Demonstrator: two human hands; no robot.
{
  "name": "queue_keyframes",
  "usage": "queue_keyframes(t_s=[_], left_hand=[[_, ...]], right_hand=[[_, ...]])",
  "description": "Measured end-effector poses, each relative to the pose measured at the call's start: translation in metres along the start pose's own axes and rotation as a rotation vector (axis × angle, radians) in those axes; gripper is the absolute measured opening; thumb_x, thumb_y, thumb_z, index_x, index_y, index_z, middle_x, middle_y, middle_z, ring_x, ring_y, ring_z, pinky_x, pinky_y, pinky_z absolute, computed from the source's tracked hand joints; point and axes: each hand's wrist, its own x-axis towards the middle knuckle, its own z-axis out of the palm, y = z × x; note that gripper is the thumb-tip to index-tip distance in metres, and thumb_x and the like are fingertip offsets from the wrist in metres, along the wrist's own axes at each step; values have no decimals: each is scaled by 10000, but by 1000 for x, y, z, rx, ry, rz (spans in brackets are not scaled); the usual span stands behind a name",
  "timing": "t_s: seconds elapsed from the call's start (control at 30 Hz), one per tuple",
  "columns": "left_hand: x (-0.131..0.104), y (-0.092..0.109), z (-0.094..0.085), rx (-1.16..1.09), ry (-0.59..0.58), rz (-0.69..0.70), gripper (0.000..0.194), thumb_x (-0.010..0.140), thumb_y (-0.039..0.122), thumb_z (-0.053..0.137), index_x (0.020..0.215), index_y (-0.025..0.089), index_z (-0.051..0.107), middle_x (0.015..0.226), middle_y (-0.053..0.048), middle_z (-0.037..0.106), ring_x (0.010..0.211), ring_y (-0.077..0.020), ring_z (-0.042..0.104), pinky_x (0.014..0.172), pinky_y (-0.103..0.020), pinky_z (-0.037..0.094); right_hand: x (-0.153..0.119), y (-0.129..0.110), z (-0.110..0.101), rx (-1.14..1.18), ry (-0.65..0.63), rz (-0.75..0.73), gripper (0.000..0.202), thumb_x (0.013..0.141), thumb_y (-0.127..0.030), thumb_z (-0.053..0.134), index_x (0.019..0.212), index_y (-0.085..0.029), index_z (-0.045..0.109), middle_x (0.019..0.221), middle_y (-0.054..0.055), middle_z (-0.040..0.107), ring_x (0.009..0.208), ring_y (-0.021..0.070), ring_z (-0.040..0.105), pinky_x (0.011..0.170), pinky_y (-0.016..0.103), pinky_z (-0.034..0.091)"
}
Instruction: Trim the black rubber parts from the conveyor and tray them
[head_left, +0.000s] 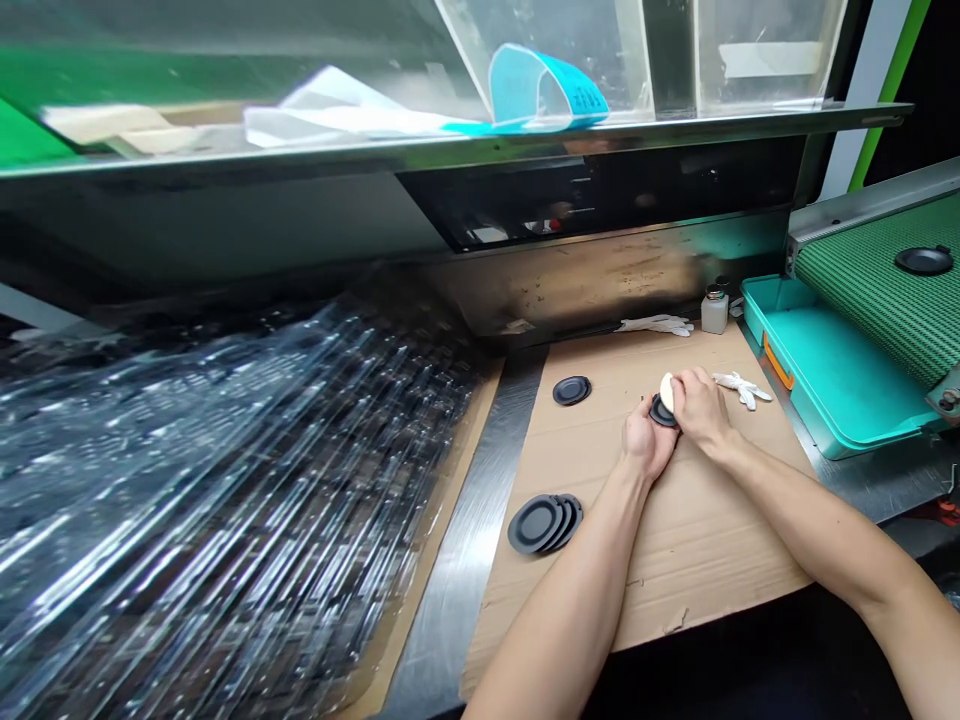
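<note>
My left hand [649,440] is closed around a round black disc-shaped part [660,412], holding it above the cardboard sheet [705,520]. In my right hand [700,405] is a cream-coloured round pad [667,391], its edge toward me, pressed against or very close to the disc. Whether the pad is sponge or cloth I cannot tell. Left of my hands, a small stack of similar black discs [571,390] lies on the cardboard. Nearer to me, by my left forearm, several more overlapping black discs [537,525] are fanned out.
Clear plastic trays [300,480] fill the left side. A teal bin [832,400] stands at right under a green conveyor belt [885,280], which carries one black part [922,260]. White gloves [742,388] and a small bottle [715,310] lie behind. A metal shelf [450,150] overhangs the back.
</note>
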Motion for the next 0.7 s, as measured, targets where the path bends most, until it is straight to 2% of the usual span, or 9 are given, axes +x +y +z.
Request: queue_keyframes(t_s=[0.07, 0.2, 0.27, 0.4, 0.53, 0.63, 0.7], left_hand=[[1, -1, 1, -26, 18, 29, 411, 1086, 202, 363, 887, 137, 717, 869, -66, 759, 858, -142, 721, 1011, -271, 550], [2, -4, 1, -11, -8, 38, 414, 1108, 257, 342, 998, 138, 723, 967, -75, 781, 947, -157, 740, 1052, -296, 542], [1, -5, -1, 16, 29, 62, 375, 1106, 274, 365, 1048, 155, 715, 1024, -78, 793, 1004, -166, 744, 1073, -308, 534], [2, -2, -3, 31, 57, 81, 334, 1106, 289, 370, 1092, 167, 680, 1109, -98, 795, 1062, -176, 746, 1101, -336, 521], [4, -1, -4, 31, 42, 91, 340, 1108, 283, 364, 1137, 162, 680, 1072, -93, 789, 1041, -167, 744, 1090, -321, 521], [4, -1, -5, 66, 42, 89, 338, 1095, 282, 387, 1213, 154, 677, 1146, -125, 784, 1103, -199, 737, 1112, -368, 518], [4, -2, -5, 89, 17, 74, 340, 1087, 280, 403, 1235, 147, 679, 1165, -142, 780, 1129, -219, 733, 1123, -405, 517]], right_hand=[[-2, 0, -1, 39, -27, -47, 248, 1087, -245, 450, 1143, -186, 684, 1159, 118, 674, 1065, 250, 645, 903, 333, 479], [-5, -3, 2, 31, 25, 35, 253, 1089, -254, 438, 1115, -180, 679, 1151, 129, 673, 1048, 252, 641, 894, 338, 480], [-10, -6, 4, 48, 22, 3, 233, 1080, -250, 452, 1106, -191, 676, 1138, 118, 682, 1042, 244, 643, 892, 329, 480], [-17, -9, 4, 35, -82, -125, 202, 1052, -238, 492, 1059, -210, 691, 1112, 97, 701, 991, 229, 651, 849, 313, 479], [-8, 0, -8, -55, -61, -69, 248, 1054, -216, 478, 1089, -181, 721, 1134, 123, 715, 971, 239, 658, 825, 321, 468], [-2, 8, -17, 12, -171, -201, 202, 1012, -194, 548, 961, -193, 744, 1047, 87, 743, 936, 216, 667, 827, 297, 464], [-1, 11, -23, 34, -216, -246, 190, 992, -180, 574, 949, -203, 758, 1026, 67, 760, 930, 208, 673, 831, 290, 459]])
